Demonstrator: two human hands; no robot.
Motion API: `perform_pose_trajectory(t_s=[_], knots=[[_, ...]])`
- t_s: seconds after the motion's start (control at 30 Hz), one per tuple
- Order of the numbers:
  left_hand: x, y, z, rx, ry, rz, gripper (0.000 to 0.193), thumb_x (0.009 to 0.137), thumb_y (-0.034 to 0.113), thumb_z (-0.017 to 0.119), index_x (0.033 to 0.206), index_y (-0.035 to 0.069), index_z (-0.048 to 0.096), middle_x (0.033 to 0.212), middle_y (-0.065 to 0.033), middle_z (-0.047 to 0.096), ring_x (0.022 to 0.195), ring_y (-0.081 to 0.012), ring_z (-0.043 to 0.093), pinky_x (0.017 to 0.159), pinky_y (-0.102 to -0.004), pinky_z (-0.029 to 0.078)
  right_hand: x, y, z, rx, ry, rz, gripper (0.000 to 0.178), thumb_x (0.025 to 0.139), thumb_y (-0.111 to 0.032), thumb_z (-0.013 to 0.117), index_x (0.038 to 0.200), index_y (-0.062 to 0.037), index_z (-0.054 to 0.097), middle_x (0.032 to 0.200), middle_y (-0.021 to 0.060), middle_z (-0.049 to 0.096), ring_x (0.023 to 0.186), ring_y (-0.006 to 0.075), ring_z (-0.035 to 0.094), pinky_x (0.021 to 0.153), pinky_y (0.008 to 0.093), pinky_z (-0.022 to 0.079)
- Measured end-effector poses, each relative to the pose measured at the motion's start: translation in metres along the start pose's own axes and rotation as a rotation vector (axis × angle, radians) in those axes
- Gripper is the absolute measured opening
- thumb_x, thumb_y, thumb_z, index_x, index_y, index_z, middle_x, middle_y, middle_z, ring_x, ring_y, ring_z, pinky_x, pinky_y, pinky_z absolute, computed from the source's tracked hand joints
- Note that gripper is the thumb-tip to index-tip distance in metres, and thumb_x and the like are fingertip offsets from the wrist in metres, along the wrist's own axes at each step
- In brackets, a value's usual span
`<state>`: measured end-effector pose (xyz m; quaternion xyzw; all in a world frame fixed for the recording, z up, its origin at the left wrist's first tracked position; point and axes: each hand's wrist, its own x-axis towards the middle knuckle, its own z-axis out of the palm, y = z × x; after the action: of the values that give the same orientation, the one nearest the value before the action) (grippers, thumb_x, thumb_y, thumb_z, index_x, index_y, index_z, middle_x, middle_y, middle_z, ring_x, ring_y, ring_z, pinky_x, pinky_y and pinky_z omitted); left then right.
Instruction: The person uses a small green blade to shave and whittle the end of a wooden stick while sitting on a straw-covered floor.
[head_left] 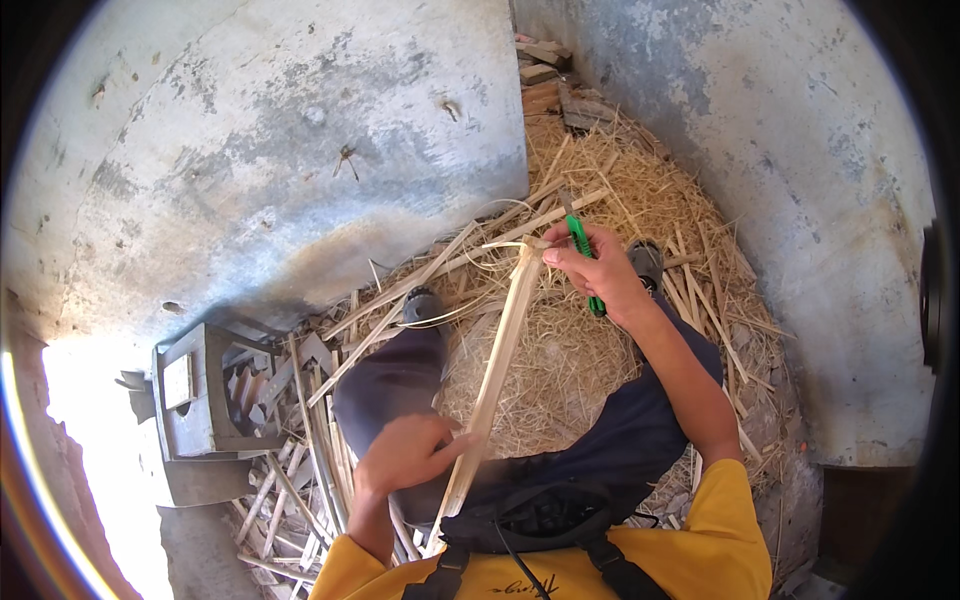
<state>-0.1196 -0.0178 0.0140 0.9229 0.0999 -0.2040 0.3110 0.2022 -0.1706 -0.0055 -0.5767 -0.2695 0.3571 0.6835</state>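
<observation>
A long pale wooden or bamboo strip (494, 372) slants from my waist up toward my right hand, with frayed fibres and thin curled slivers (490, 262) at its far end. My right hand (598, 268) is closed round a green utility knife (580, 238), its blade pointing away from me. The thumb and fingertips of that hand also meet the strip's frayed end. My left hand (408, 455) is slightly blurred beside the strip's lower part. Its fingers are apart, and a fingertip lies against the strip's edge.
Straw-like shavings (640, 180) and loose strips (380, 297) cover the ground around my feet. A grey box-like frame (208, 425) stands at left. Weathered panels (300, 110) rise ahead and a grey wall (830, 200) on the right. Broken wood pieces (545, 60) lie at the far corner.
</observation>
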Motion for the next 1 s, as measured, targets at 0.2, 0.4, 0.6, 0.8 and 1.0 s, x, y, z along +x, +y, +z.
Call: perform_pose_trajectory(t_s=[0.2, 0.4, 0.6, 0.8, 1.0], knots=[[0.036, 0.079, -0.061, -0.104, 0.879, 0.258, 0.034, 0.088, 0.017, 0.088, 0.115, 0.004, 0.073, 0.102, -0.0129, 0.072, 0.094, -0.0341, 0.07, 0.087, -0.046, 0.056, -0.003, 0.004, 0.003, -0.069, 0.026, 0.021, 0.024, 0.098, -0.015, 0.08, 0.117, -0.0051, 0.072, 0.072, -0.0065, 0.056, 0.052, 0.002, 0.038, 0.049, 0.0251, 0.026], [0.114, 0.068, -0.078, 0.187, 1.001, 0.456, 0.051, 0.093, 0.016, 0.083, 0.139, 0.004, 0.064, 0.124, -0.017, 0.071, 0.117, -0.037, 0.068, 0.097, -0.0461, 0.055, -0.004, 0.005, 0.012, -0.088, 0.038, -0.026, 0.024, 0.097, -0.014, 0.08, 0.118, -0.0052, 0.072, 0.078, -0.0074, 0.06, 0.059, 0.0012, 0.043, 0.052, 0.0235, 0.029], [0.128, 0.047, -0.071, -0.147, 0.808, 0.431, 0.038, 0.1, 0.01, 0.074, 0.136, 0.003, 0.067, 0.126, -0.0184, 0.072, 0.098, -0.0297, 0.073, 0.08, -0.0373, 0.058, -0.009, 0.007, 0.016, -0.146, 0.061, -0.022, 0.025, 0.095, -0.013, 0.083, 0.114, -0.0007, 0.072, 0.098, 0.0005, 0.069, 0.092, 0.0094, 0.066, 0.084, 0.0289, 0.056], [0.126, 0.032, -0.063, -0.443, 0.721, 0.335, 0.02, 0.105, 0.011, 0.071, 0.122, -0.001, 0.074, 0.092, -0.0107, 0.076, 0.075, -0.0141, 0.07, 0.067, -0.0305, 0.056, -0.012, 0.017, 0.02, -0.124, 0.057, -0.089, 0.027, 0.096, -0.011, 0.079, 0.119, -0.0014, 0.07, 0.092, -0.0026, 0.064, 0.076, 0.0033, 0.056, 0.063, 0.0214, 0.043], [0.121, 0.018, -0.062, -0.552, 0.671, 0.167, 0.021, 0.106, 0.017, 0.073, 0.104, -0.003, 0.073, 0.081, -0.0053, 0.074, 0.071, -0.0095, 0.067, 0.068, -0.0282, 0.056, -0.013, 0.013, 0.026, -0.137, 0.07, -0.016, 0.028, 0.095, -0.01, 0.082, 0.118, -0.0004, 0.071, 0.106, 0.0038, 0.068, 0.096, 0.0107, 0.067, 0.083, 0.0272, 0.058]])
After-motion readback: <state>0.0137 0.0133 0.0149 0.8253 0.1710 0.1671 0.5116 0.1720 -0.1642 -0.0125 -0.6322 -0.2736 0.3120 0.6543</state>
